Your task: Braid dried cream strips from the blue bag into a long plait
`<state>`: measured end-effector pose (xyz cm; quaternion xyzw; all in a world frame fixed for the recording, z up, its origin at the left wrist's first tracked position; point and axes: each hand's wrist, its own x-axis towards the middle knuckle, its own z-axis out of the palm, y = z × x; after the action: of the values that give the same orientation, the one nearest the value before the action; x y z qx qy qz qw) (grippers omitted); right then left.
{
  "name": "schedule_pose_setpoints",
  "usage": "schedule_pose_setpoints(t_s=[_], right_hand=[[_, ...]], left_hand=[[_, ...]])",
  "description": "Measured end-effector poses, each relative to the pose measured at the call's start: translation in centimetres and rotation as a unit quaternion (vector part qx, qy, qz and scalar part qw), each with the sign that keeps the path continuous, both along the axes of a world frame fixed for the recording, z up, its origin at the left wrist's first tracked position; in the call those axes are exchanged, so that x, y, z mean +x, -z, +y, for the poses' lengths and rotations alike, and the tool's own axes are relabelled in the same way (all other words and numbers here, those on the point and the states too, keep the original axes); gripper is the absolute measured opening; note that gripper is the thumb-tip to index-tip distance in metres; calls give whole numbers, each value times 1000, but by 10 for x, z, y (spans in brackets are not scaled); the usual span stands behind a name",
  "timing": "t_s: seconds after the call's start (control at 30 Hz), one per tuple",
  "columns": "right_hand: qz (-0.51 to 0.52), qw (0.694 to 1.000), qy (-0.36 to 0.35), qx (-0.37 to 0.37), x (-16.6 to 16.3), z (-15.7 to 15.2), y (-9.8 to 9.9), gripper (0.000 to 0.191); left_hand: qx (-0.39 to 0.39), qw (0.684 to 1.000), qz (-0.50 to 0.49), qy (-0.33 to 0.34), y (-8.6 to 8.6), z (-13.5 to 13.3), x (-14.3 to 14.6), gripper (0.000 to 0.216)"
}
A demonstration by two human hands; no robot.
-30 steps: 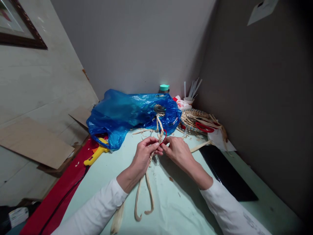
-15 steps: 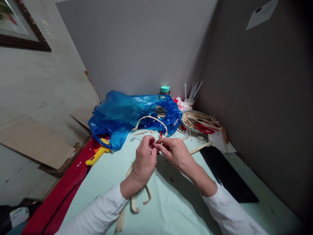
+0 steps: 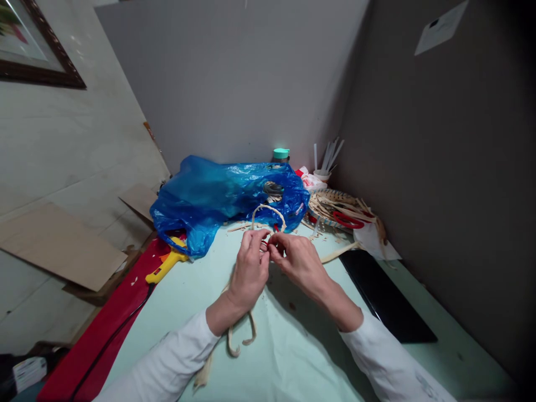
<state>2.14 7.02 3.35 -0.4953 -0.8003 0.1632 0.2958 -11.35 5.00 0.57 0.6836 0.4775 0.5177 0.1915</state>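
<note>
My left hand (image 3: 247,271) and my right hand (image 3: 299,265) meet above the table, fingertips almost touching. Between them is a small piece with red on it (image 3: 263,245), mostly covered by fingers; the left fingers pinch it. A pale twisted fibre strip (image 3: 269,207) arches up in a loop behind the fingertips, and both its ends run down to the hands. My right thumb and fingers are pinched together at the strip's right end. A bit of red (image 3: 276,228) shows by that end. More pale flat strips (image 3: 232,343) hang or lie beneath my left wrist.
A blue plastic bag (image 3: 209,190) spreads across the back. On the left lies a yellow glue gun (image 3: 167,267) with a black cable. A basket of strips (image 3: 330,205) with red-handled scissors (image 3: 348,219) sits at back right, near a black flat panel (image 3: 385,296).
The pale strip's loop has narrowed: its left part, which reached out left over the table, now comes down by my left fingers. The hands stay close together in nearly the same place.
</note>
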Motion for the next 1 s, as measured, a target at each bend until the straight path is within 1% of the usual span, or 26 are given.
schedule_pose_setpoints(t_s=[0.07, 0.17, 0.23, 0.33, 0.37, 0.43, 0.5, 0.57, 0.67, 0.73, 0.8, 0.87, 0.93, 1.0], right_hand=[[55, 998, 3, 11, -2, 0, 2, 15], [141, 990, 1, 14, 0, 2, 0, 10], [179, 984, 15, 16, 4, 4, -3, 7], [227, 972, 43, 43, 14, 9, -9, 8], [238, 968, 53, 61, 17, 11, -11, 9], [245, 962, 70, 100, 24, 15, -13, 13], [251, 959, 72, 113, 29, 19, -13, 15], [273, 958, 56, 68, 30, 22, -9, 15], [285, 957, 18, -47, 25, 25, 1, 12], [258, 958, -35, -120, 18, 26, 8, 15], [231, 952, -97, -173, 12, 25, 14, 20], [227, 948, -121, -187, 9, 25, 18, 24], [237, 948, -110, -180, 8, 27, 21, 27], [248, 946, -99, -183, 11, 30, 24, 25]], left_hand=[[-7, 1000, -13, -4, 0, 2, -1, 38], [-58, 994, -90, -15, 2, 10, -5, 29], [-124, 975, -185, -9, 7, 17, -9, 26], [-209, 929, -306, 22, 12, 28, -15, 26], [-223, 918, -325, 31, 12, 30, -17, 25], [-234, 910, -340, 43, 11, 33, -18, 24], [-230, 904, -356, 55, 5, 33, -18, 22], [-216, 901, -370, 68, -2, 32, -16, 20], [-195, 899, -382, 90, -13, 34, -10, 18], [-187, 897, -385, 107, -17, 39, -3, 20], [-182, 897, -384, 119, -19, 46, 5, 21], [-183, 896, -384, 126, -19, 54, 12, 22], [-189, 895, -384, 129, -15, 62, 17, 24], [-199, 894, -381, 131, -10, 67, 19, 25]])
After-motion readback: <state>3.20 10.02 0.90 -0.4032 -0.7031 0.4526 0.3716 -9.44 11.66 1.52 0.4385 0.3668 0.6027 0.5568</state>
